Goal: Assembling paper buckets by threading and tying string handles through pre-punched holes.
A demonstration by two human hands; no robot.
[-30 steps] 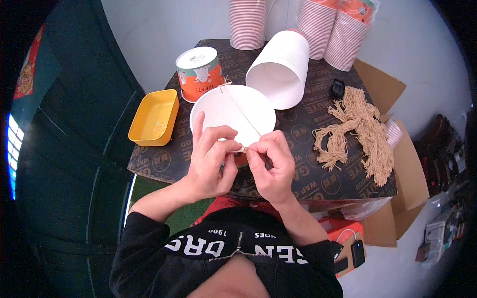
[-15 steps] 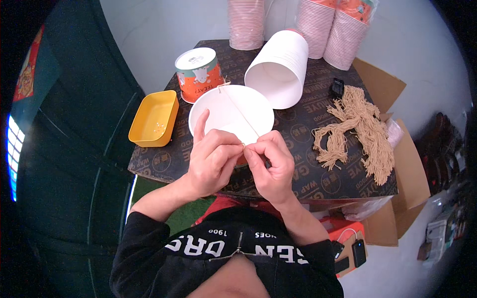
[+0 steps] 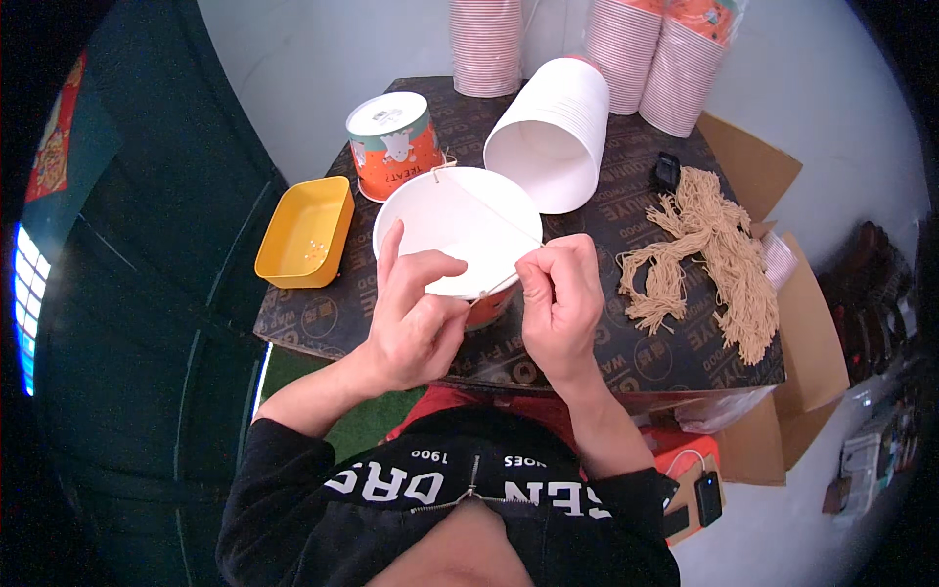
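Head view: my left hand (image 3: 416, 313) and right hand (image 3: 558, 293), both pinched shut on the string (image 3: 489, 210), have barely shifted since before; white bucket (image 3: 455, 230) stays centre frame, threading unfinished.

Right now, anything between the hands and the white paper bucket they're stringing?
Nothing visible. The left hand and right hand are already at the near rim of the white paper bucket, pinching the tan string that crosses its mouth. The stack of white buckets lies behind, clear of them.
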